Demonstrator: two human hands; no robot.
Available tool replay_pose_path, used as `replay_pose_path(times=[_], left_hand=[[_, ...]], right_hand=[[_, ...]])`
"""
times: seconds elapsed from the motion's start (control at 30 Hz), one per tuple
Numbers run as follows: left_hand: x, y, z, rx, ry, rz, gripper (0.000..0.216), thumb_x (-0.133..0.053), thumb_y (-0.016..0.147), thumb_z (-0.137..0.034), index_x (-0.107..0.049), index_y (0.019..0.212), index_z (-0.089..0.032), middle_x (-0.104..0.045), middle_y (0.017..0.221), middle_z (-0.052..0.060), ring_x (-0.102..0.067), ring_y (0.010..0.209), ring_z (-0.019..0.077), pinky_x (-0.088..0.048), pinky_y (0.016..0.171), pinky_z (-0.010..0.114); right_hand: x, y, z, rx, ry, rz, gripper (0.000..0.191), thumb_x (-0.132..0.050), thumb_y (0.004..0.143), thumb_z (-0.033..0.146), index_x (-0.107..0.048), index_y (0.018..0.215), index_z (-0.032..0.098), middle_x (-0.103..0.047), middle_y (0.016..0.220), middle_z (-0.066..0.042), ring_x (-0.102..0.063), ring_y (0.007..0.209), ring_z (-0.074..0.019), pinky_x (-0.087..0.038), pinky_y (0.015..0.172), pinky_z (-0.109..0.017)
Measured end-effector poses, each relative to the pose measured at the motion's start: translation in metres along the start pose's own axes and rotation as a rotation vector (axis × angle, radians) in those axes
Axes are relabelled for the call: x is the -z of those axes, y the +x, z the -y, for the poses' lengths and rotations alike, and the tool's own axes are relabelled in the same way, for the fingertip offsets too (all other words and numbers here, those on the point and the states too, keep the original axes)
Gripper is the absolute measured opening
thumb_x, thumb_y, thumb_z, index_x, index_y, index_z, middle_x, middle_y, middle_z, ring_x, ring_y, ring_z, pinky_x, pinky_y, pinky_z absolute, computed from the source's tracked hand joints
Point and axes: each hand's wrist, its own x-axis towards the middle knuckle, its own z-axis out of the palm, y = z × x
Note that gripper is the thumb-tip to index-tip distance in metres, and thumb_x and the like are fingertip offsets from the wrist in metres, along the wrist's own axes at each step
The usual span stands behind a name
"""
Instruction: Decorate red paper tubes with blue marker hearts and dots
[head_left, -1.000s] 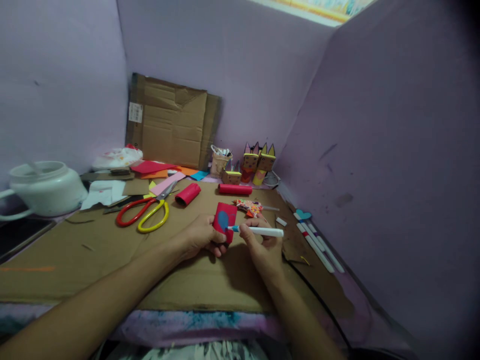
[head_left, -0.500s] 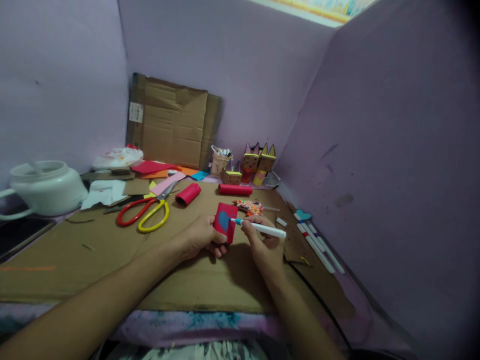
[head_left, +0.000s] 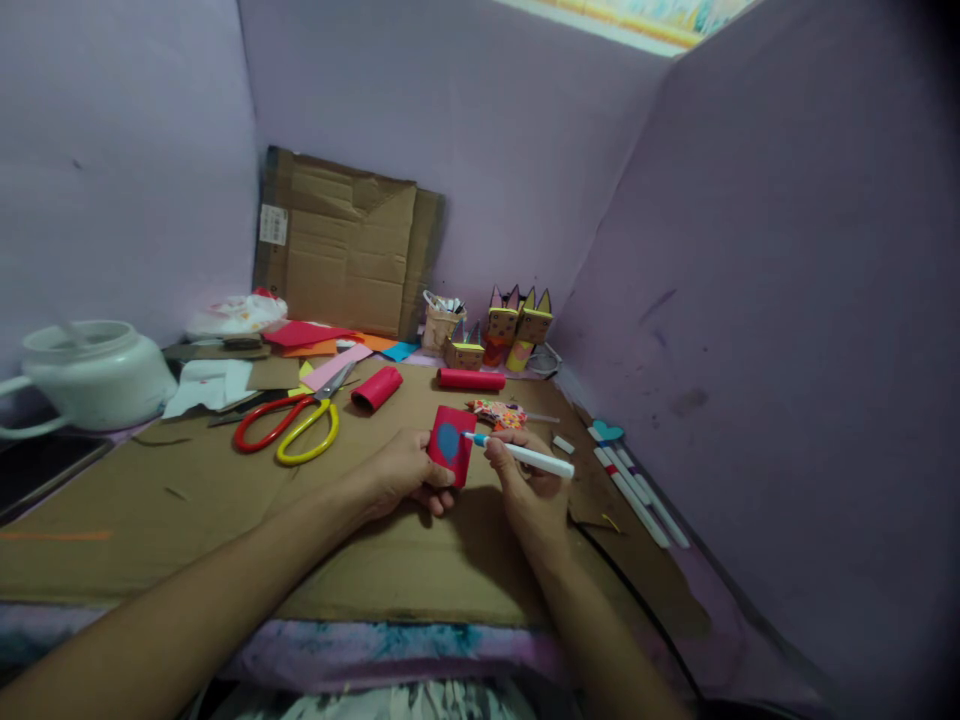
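Bare forearms (head_left: 247,575) slant in from eight and five o'clock, left hand (head_left: 411,470) and right hand (head_left: 532,492) both pinching.

The light is dim and flat, brightest at one o'clock above the wall (head_left: 465,150), while black vignetting swallows the corner at two. A soft-edged shadow falls on the cardboard mat (head_left: 360,580) toward six o'clock, beside the right hand (head_left: 534,490). Fine detail looks smeared, and the label (head_left: 274,225) at eleven is unreadable.
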Motion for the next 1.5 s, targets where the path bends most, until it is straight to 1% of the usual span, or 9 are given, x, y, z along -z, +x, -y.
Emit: replay_pose_path(times=[0.2,0.3,0.4,0.57,0.83,1.07,1.13,1.33,1.5], left_hand=[[0.0006,0.0010,0.0010,-0.009,0.009,0.000,0.020,-0.061,0.056,-0.008,-0.054,0.075,-0.012,-0.062,0.053,0.001,-0.056,0.040,0.0114,-0.046,0.038,0.019],[0.0004,0.0015,0.0014,-0.017,0.005,-0.003,0.022,-0.061,0.055,-0.008,-0.055,0.076,-0.011,-0.063,0.057,0.002,-0.057,0.042,0.0116,-0.047,0.038,0.020],[0.0003,0.0015,0.0008,-0.015,0.014,-0.007,0.020,-0.060,0.055,-0.007,-0.055,0.074,-0.012,-0.063,0.056,0.002,-0.057,0.042,0.0117,-0.047,0.038,0.020],[0.0004,-0.0002,-0.0012,-0.005,0.021,-0.010,0.018,-0.059,0.057,-0.006,-0.055,0.073,-0.012,-0.062,0.053,0.002,-0.057,0.042,0.0115,-0.046,0.038,0.019],[0.0006,0.0006,0.0012,-0.006,0.002,-0.017,0.018,-0.062,0.058,-0.006,-0.054,0.072,-0.013,-0.061,0.051,0.001,-0.057,0.041,0.0120,-0.046,0.037,0.019],[-0.0012,-0.0021,-0.0016,0.008,0.000,-0.017,0.021,-0.065,0.057,-0.007,-0.053,0.072,-0.014,-0.061,0.051,0.000,-0.057,0.041,0.0118,-0.046,0.038,0.019],[-0.0014,-0.0023,-0.0022,0.014,0.000,-0.022,0.020,-0.064,0.058,-0.006,-0.053,0.072,-0.014,-0.061,0.051,0.000,-0.057,0.041,0.0118,-0.047,0.038,0.019],[-0.0001,-0.0010,-0.0011,0.004,0.026,-0.016,0.018,-0.060,0.059,-0.006,-0.054,0.073,-0.013,-0.061,0.051,0.000,-0.056,0.040,0.0110,-0.046,0.039,0.019],[0.0013,-0.0004,0.0001,-0.023,0.016,0.000,0.019,-0.063,0.057,-0.008,-0.055,0.073,-0.013,-0.061,0.054,0.001,-0.057,0.042,0.0110,-0.047,0.039,0.019]], right_hand=[[0.0015,-0.0013,0.0016,-0.020,-0.031,0.051,0.019,-0.064,0.078,0.035,-0.065,0.067,0.020,-0.064,0.062,-0.001,-0.059,0.064,-0.0180,-0.042,0.059,-0.030],[0.0021,-0.0022,0.0011,-0.038,-0.040,0.058,0.020,-0.064,0.078,0.036,-0.065,0.067,0.019,-0.063,0.062,-0.002,-0.058,0.065,-0.0185,-0.043,0.062,-0.031],[0.0022,-0.0027,0.0009,-0.044,-0.035,0.071,0.021,-0.064,0.078,0.036,-0.065,0.067,0.019,-0.063,0.063,-0.002,-0.058,0.065,-0.0186,-0.044,0.065,-0.032],[0.0018,-0.0018,0.0008,-0.020,-0.024,0.046,0.019,-0.065,0.078,0.035,-0.065,0.067,0.019,-0.063,0.061,-0.001,-0.057,0.062,-0.0172,-0.043,0.062,-0.031],[-0.0006,-0.0003,-0.0028,-0.023,0.018,-0.002,0.015,-0.066,0.077,0.036,-0.069,0.073,0.022,-0.068,0.068,-0.002,-0.061,0.069,-0.0193,-0.042,0.057,-0.030],[0.0006,0.0007,-0.0040,-0.010,0.012,-0.032,0.014,-0.066,0.078,0.034,-0.069,0.076,0.020,-0.068,0.070,-0.002,-0.062,0.069,-0.0191,-0.046,0.065,-0.033],[0.0006,0.0006,-0.0030,-0.011,0.008,-0.033,0.015,-0.066,0.078,0.034,-0.069,0.075,0.020,-0.068,0.070,-0.002,-0.062,0.068,-0.0189,-0.046,0.065,-0.033],[0.0006,-0.0005,0.0000,-0.023,0.008,0.004,0.017,-0.065,0.078,0.036,-0.068,0.072,0.021,-0.067,0.066,-0.001,-0.060,0.066,-0.0174,-0.043,0.058,-0.029],[0.0016,-0.0027,0.0018,-0.051,-0.014,0.031,0.019,-0.066,0.077,0.036,-0.067,0.069,0.019,-0.064,0.063,-0.001,-0.058,0.063,-0.0172,-0.044,0.060,-0.030]])
